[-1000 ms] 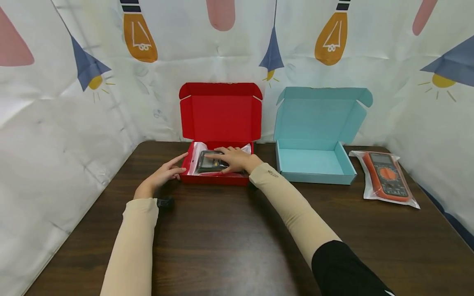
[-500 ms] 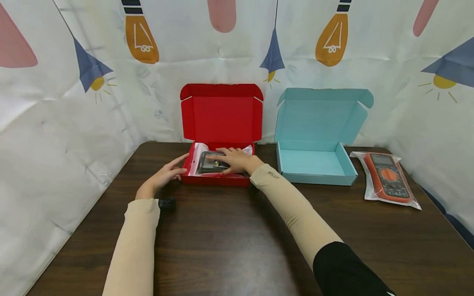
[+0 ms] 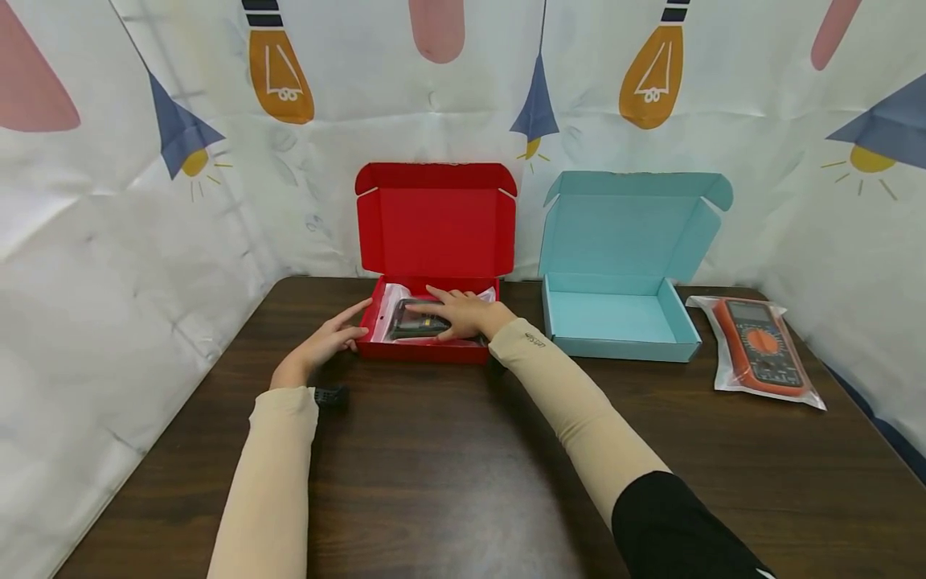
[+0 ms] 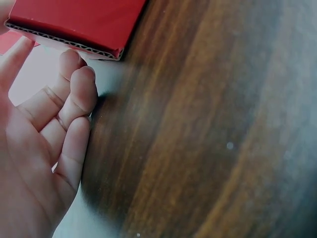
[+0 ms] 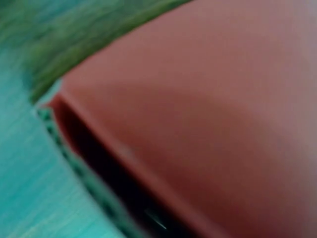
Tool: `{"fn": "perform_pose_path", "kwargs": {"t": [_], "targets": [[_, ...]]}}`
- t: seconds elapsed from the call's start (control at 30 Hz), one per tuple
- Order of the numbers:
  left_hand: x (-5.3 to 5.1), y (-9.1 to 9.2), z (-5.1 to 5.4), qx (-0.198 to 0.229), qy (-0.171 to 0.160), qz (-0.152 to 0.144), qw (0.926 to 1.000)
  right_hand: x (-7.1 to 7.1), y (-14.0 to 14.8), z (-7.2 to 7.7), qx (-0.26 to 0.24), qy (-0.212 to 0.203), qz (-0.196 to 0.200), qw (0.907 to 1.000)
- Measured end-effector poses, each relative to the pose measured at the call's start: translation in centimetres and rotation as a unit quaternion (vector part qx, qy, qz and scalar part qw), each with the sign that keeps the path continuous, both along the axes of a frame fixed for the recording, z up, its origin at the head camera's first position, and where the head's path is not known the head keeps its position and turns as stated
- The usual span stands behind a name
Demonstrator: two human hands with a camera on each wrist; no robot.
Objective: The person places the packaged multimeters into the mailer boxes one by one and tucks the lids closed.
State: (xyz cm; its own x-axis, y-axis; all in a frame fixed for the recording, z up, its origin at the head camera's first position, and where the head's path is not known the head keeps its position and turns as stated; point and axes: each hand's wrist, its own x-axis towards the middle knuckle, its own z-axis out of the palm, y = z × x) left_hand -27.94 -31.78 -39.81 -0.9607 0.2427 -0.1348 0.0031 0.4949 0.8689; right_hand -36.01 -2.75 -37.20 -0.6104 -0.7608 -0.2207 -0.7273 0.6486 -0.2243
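In the head view, a red cardboard box (image 3: 436, 352) stands with its lid up. Inside it lies a dark device (image 3: 416, 320) in a clear plastic bag (image 3: 383, 315); its kind is hard to tell, being partly covered. My right hand (image 3: 465, 314) rests on the device with fingers spread. At the box's left side, my left hand (image 3: 325, 342) touches the wall with its index finger stretched along it and the thumb near the front corner. The left wrist view has the left hand (image 4: 39, 139) beside the red box's corner (image 4: 79, 25). Only red box card (image 5: 208, 99) fills the right wrist view.
To the right stands a light blue box (image 3: 622, 347), lid up and nothing inside. Farther right, an orange multimeter (image 3: 762, 344) lies in a clear bag on the dark wooden table (image 3: 434, 466). Behind the table hangs a white printed cloth (image 3: 434, 104).
The whole head view has drifted slightly. Both hands keep nearly the same places at the red box.
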Motion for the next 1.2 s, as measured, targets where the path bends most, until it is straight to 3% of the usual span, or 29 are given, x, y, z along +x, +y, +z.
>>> {"fn": "perform_pose_path", "kwargs": {"t": [0.4,0.7,0.97,1.2], "targets": [[-0.5,0.4,-0.3,-0.014,0.008,0.008,0.9998,0.7,0.3,0.4,0.019,0.043,-0.01,0.9988],[-0.6,0.5,-0.4,-0.028,0.043,-0.003,0.9987,1.5,1.4,0.5,-0.01,0.029,-0.021,0.9993],[-0.4,0.5,0.5,-0.047,0.054,-0.013,0.9973,1.9,2.5,1.1,-0.033,0.028,-0.003,0.999],[-0.3,0.5,1.6,-0.107,0.062,-0.017,0.9921,2.3,3.6,2.3,-0.07,0.009,-0.002,0.9975]]}}
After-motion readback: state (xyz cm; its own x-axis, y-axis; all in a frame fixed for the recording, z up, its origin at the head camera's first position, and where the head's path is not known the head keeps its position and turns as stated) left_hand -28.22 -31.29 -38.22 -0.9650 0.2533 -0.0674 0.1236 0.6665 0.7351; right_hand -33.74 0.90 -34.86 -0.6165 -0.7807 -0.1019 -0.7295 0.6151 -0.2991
